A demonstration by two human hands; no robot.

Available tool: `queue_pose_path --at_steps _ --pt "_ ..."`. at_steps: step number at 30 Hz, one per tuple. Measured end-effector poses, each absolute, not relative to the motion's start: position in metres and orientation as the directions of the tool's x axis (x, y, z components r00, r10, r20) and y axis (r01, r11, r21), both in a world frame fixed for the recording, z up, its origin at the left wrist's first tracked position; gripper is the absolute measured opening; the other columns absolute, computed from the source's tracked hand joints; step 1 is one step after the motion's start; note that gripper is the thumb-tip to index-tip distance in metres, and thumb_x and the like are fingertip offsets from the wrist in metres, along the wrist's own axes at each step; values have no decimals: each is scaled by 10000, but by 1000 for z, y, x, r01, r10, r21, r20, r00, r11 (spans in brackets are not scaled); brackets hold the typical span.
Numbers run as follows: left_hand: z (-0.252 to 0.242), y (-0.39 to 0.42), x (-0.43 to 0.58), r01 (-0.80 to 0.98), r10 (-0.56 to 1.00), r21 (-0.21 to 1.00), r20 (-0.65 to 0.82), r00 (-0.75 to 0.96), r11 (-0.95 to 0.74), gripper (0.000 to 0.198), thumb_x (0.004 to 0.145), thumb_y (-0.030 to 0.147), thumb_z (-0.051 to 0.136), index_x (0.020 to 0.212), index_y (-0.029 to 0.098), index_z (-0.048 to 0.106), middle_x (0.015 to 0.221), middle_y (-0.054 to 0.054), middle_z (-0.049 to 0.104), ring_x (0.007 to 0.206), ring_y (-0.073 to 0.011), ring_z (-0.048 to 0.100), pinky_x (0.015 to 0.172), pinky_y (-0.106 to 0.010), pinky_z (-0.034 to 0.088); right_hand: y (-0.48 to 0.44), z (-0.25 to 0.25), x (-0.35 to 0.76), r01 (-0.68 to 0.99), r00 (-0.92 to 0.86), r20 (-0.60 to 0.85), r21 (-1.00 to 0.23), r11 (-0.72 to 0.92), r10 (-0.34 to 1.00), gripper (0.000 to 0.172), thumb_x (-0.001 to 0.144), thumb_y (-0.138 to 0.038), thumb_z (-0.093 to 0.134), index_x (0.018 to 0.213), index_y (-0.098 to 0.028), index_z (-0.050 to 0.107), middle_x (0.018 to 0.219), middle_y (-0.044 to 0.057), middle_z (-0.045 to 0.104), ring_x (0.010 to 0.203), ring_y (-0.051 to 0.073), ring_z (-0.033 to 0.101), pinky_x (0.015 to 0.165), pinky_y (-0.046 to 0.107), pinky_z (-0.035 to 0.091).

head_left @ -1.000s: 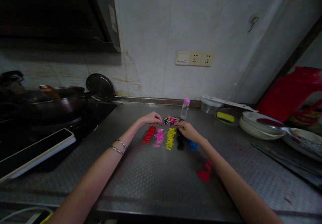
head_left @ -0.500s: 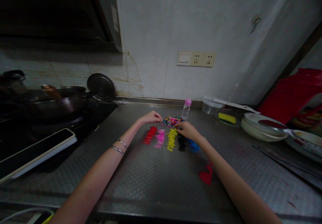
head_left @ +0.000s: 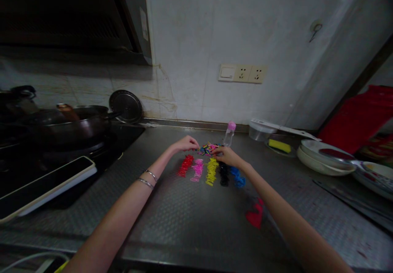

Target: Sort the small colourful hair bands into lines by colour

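A mixed heap of small coloured rubber bands [head_left: 209,147] lies on the metal counter. At its left edge is my left hand [head_left: 186,143], thumb and fingers pinched together; what they hold is too small to make out. My right hand [head_left: 226,156] reaches over the heap's front right side, fingertips closed together and their contents hidden. In front of the hands, bands lie sorted by colour: a red row [head_left: 185,165], a pink row [head_left: 197,170], a yellow row [head_left: 211,171], a black row [head_left: 224,174] and a blue row [head_left: 238,177], the last two partly under my right hand.
Behind the heap stands a clear bottle with a pink cap [head_left: 229,134]. A red heart-shaped piece [head_left: 255,214] lies by my right forearm. To the right are a yellow sponge [head_left: 279,145], bowls [head_left: 322,164] and a knife-like blade [head_left: 346,199]; a pan [head_left: 76,121] sits left.
The view has shifted slightly, so everything sits a little further right. My left hand stays pinched at the heap's left edge; my right fingertips have moved slightly left over the heap.
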State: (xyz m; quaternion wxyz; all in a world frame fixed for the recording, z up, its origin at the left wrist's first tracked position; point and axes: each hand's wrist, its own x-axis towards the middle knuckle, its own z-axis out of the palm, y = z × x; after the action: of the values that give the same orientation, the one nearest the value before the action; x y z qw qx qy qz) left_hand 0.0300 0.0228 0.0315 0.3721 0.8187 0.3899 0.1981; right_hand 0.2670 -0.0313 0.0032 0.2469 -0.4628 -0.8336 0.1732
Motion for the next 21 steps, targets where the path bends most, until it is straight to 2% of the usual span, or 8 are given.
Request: queue_pose_path --at_steps 8,17,21 --pt "27 27 28 482 776 768 30 630 -421 364 657 398 561 827 98 679 552 -1 527 422 -49 327 398 -184 215 -32 10 275 657 -414 229 -596 463 881 288 705 -224 519 930 -139 677 881 42 684 787 167 607 754 259 453" --pt "28 24 26 493 790 769 25 613 -407 342 663 368 549 829 96 676 553 5 508 414 -40 314 392 -177 198 -26 9 273 682 -471 111 -583 441 875 346 626 -136 522 939 -131 672 760 14 671 707 139 586 715 241 450" --pt "27 25 25 496 797 774 18 604 -393 347 660 366 553 836 95 679 562 -2 522 420 -43 320 399 -182 207 -27 14 270 680 -461 123 -587 439 879 339 634 -139 505 922 -138 683 767 10 672 684 129 580 682 219 441"
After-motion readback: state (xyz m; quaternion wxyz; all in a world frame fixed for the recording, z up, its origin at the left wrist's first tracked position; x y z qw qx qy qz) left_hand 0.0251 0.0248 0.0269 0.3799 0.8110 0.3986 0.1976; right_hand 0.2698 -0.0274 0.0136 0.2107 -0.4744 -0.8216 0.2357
